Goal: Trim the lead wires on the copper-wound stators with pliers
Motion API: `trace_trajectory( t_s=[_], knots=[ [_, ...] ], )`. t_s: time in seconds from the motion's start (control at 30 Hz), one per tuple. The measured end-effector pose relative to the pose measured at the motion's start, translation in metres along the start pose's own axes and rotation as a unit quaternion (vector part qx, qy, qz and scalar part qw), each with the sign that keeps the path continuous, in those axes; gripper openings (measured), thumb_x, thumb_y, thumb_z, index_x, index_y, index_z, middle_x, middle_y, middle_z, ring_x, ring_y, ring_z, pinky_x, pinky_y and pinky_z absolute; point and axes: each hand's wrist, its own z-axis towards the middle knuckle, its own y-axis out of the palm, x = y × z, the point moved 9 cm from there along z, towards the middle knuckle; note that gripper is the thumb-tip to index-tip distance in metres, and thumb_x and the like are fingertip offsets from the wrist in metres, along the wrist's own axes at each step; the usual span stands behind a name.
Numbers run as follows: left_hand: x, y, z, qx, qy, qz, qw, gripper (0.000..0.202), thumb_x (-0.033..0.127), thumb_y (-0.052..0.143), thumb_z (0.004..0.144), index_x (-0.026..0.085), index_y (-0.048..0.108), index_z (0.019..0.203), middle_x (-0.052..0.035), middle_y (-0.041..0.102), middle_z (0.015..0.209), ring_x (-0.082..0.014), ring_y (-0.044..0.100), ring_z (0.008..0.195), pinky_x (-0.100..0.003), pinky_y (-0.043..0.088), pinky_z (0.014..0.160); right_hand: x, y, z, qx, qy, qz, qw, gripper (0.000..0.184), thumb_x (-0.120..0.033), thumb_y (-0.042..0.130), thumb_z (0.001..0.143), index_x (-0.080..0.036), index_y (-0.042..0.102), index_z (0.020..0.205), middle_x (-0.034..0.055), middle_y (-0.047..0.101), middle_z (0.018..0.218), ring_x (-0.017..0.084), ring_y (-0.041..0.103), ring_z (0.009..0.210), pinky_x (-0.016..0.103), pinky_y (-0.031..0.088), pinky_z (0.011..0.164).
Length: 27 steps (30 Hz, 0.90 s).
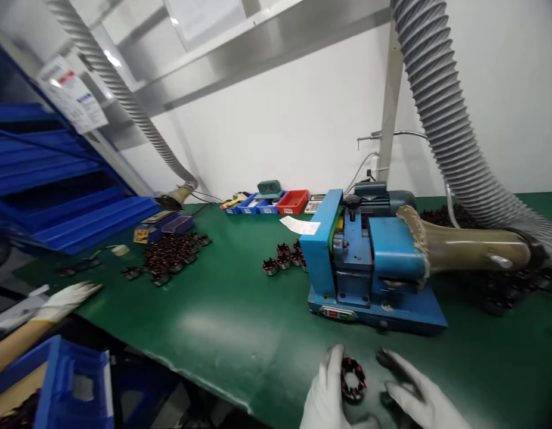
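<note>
My left hand (324, 396), in a white glove, grips a small round stator (353, 381) wound with copper coils, low in the view just above the green table (222, 322). My right hand (416, 393), also in a white glove with darkened fingertips, is right beside the stator with its fingers spread and holds nothing that I can see. Both hands are just in front of a blue bench machine (369, 268).
A grey ribbed hose (450, 131) feeds a beige nozzle (473, 247) on the machine. Piles of stators (171, 256) and a few more (282, 259) lie on the table, with small bins (276, 202) at the back. Another person's gloved hand (65, 298) rests at the left edge near blue crates (73, 381).
</note>
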Motion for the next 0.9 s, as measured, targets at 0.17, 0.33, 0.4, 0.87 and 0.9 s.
trace_trajectory(
  t_s=[0.17,0.33,0.4,0.87,0.9],
  knots=[
    [0.021,0.024,-0.011,-0.044,0.122,-0.043,0.991,0.098,0.019,0.071,0.055,0.016,0.024,0.141,-0.0152,0.041,0.137,-0.0302,0.042,0.124,-0.037,0.041,0.098,-0.017,0.006,0.001,-0.056,0.001,-0.015,0.998,0.048,-0.045,0.059,0.070,-0.014,0.060,0.108,0.0115,0.060,0.101,0.014,0.057,0.061,0.021,0.041,0.044],
    [0.028,0.031,0.003,-0.155,0.099,-0.101,0.978,0.096,0.024,0.073,0.051,0.014,0.033,0.138,-0.0136,0.050,0.129,-0.0291,0.047,0.118,-0.036,0.045,0.096,-0.009,0.013,0.000,-0.029,0.047,0.076,0.996,0.037,-0.048,0.067,0.062,-0.014,0.058,0.072,-0.0005,0.055,0.061,0.007,0.041,0.043,0.019,0.032,0.040],
    [0.035,0.026,0.005,-0.109,0.083,-0.108,0.985,0.088,0.022,0.073,0.052,0.020,0.041,0.133,-0.0108,0.053,0.124,-0.0284,0.049,0.115,-0.037,0.044,0.096,-0.005,0.006,-0.006,0.019,0.059,0.131,0.989,0.042,-0.051,0.070,0.060,-0.014,0.054,0.068,-0.0028,0.050,0.054,0.005,0.036,0.039,0.018,0.028,0.039],
    [0.060,-0.001,0.005,0.116,0.147,-0.095,0.978,0.051,0.038,0.074,0.055,0.022,0.056,0.099,-0.0054,0.061,0.106,-0.0294,0.051,0.109,-0.042,0.044,0.089,-0.034,-0.009,-0.043,0.055,-0.127,-0.194,0.971,0.017,-0.022,0.063,0.070,-0.025,0.069,0.086,0.0034,0.066,0.082,0.018,0.063,0.074,0.024,0.050,0.066],
    [0.061,-0.002,0.005,0.122,0.149,-0.090,0.977,0.048,0.037,0.073,0.055,0.022,0.056,0.097,-0.0053,0.061,0.108,-0.0291,0.051,0.109,-0.042,0.044,0.089,-0.039,-0.002,-0.045,0.053,-0.164,-0.236,0.956,0.018,-0.019,0.058,0.073,-0.025,0.068,0.085,0.0023,0.065,0.080,0.016,0.063,0.072,0.022,0.050,0.065]
  ],
)
